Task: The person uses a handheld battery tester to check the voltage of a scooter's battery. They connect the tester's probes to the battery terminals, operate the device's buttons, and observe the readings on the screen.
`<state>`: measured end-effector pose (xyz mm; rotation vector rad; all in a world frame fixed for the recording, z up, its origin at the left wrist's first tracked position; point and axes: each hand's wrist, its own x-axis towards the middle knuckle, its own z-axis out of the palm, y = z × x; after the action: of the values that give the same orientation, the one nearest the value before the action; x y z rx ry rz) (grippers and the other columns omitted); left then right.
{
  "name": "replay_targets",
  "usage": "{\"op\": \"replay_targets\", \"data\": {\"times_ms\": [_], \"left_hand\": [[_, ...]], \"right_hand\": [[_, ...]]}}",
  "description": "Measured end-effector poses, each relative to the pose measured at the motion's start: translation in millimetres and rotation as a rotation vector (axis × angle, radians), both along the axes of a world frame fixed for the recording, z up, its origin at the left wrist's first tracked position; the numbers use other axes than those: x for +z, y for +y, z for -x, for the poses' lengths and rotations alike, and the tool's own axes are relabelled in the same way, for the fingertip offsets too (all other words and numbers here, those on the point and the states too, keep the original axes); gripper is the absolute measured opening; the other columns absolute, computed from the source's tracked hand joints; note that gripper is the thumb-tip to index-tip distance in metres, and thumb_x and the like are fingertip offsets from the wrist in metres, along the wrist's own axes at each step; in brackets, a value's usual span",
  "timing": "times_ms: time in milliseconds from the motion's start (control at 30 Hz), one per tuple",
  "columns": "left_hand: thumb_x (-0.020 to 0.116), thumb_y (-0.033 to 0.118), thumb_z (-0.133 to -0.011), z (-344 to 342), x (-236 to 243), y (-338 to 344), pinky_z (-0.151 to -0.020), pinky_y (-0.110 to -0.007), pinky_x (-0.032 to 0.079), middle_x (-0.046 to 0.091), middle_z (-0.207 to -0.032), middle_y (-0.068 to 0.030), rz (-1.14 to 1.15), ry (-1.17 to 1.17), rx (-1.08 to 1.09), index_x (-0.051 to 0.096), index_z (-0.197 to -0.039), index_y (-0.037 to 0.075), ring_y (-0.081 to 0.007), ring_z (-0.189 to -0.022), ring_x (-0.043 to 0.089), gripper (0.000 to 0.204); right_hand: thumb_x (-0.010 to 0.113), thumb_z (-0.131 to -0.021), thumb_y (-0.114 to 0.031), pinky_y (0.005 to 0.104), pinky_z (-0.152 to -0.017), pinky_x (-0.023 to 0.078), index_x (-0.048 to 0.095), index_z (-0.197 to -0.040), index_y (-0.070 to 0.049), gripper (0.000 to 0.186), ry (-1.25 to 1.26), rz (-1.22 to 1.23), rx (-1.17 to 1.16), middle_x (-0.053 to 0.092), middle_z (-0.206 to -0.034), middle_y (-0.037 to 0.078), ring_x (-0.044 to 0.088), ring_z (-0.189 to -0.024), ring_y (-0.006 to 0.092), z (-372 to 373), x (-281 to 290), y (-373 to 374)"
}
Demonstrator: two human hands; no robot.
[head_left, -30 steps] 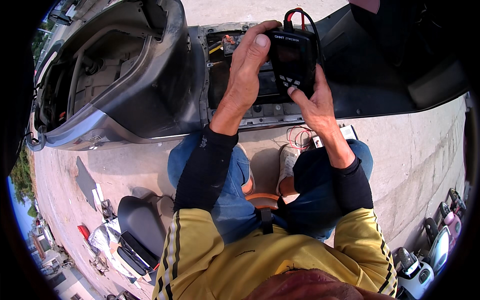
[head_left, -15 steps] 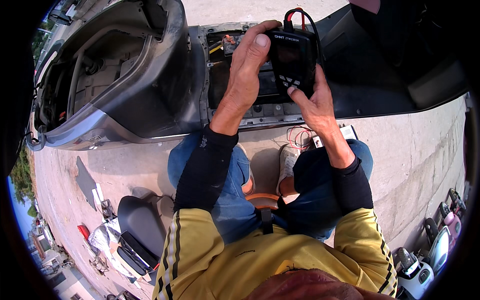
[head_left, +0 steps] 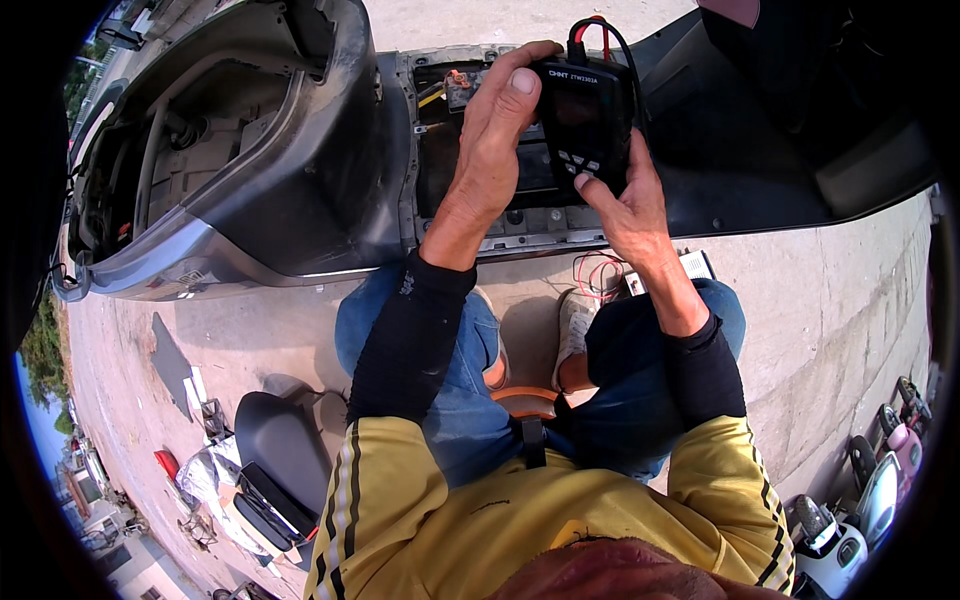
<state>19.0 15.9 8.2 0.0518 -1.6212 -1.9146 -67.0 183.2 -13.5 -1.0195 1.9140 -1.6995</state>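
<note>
A black meter with a dark screen, pale buttons and red and black leads at its top is above the gray scooter. The right hand clamps its lower right side; the left hand is at its upper left edge, grip unclear.

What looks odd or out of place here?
The scooter looks partly taken apart: its floor compartment is uncovered below the handheld meter, and what seems to be its seat lies on the ground to the person's left, near a crumpled silvery sheet. No spill stands out.
</note>
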Motion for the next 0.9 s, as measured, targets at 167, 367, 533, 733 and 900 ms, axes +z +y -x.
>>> {"op": "replay_targets", "data": {"times_ms": [167, 367, 533, 733, 900], "left_hand": [[0.045, 0.055, -0.107, -0.3, 0.2, -0.1, -0.113, -0.038, 0.041, 0.053, -0.145, -0.0171, -0.002, -0.001, -0.003, 0.045, -0.148, -0.004, -0.0237, -0.135, 0.054, 0.072], [0.045, 0.055, -0.107, -1.3, 1.9, 0.6, -0.114, -0.038, 0.041, 0.052, -0.147, -0.0173, -0.01, -0.007, -0.003, 0.045, -0.148, -0.004, -0.0241, -0.136, 0.053, 0.072], [0.046, 0.055, -0.107, -1.4, 1.5, -0.2, -0.115, -0.039, 0.04, 0.052, -0.147, -0.0174, -0.007, -0.004, -0.006, 0.045, -0.148, -0.004, -0.0243, -0.136, 0.053, 0.072], [0.046, 0.055, -0.107, -1.4, 1.8, 0.7, -0.114, -0.038, 0.041, 0.053, -0.145, -0.0171, -0.007, -0.005, -0.002, 0.045, -0.148, -0.004, -0.0237, -0.136, 0.053, 0.072], [0.046, 0.055, -0.107, -1.6, 2.1, 0.0, -0.113, -0.038, 0.041, 0.053, -0.145, -0.0168, -0.003, -0.01, 0.003, 0.045, -0.147, -0.004, -0.0231, -0.134, 0.054, 0.071]], "right_hand": [[0.067, -0.087, -0.005, 0.0322, -0.103, 0.045, 0.043, -0.145, 0.002, 0.063, 0.02, 0.017, 0.002, 0.064, -0.124, 0.015, 0.06, -0.113, 0.0191, 0.0, -1.2, -0.6], [0.067, -0.086, -0.005, 0.0322, -0.103, 0.045, 0.043, -0.145, 0.002, 0.064, -0.01, 0.006, 0.004, 0.064, -0.124, 0.015, 0.06, -0.113, 0.0192, -0.9, 0.5, -0.5], [0.067, -0.086, -0.005, 0.0323, -0.103, 0.045, 0.044, -0.145, 0.002, 0.063, 0.001, 0.005, 0.002, 0.064, -0.124, 0.014, 0.06, -0.113, 0.0194, -0.3, -0.2, -0.5], [0.067, -0.086, -0.003, 0.0293, -0.099, 0.045, 0.05, -0.138, 0.0, 0.054, -0.016, 0.019, -0.014, 0.063, -0.12, 0.009, 0.057, -0.11, 0.0148, -1.9, 0.8, -1.2], [0.066, -0.087, -0.005, 0.0323, -0.102, 0.046, 0.045, -0.144, 0.002, 0.062, -0.003, 0.01, -0.001, 0.065, -0.123, 0.014, 0.061, -0.112, 0.0197, 0.5, -2.6, -1.2]]}}
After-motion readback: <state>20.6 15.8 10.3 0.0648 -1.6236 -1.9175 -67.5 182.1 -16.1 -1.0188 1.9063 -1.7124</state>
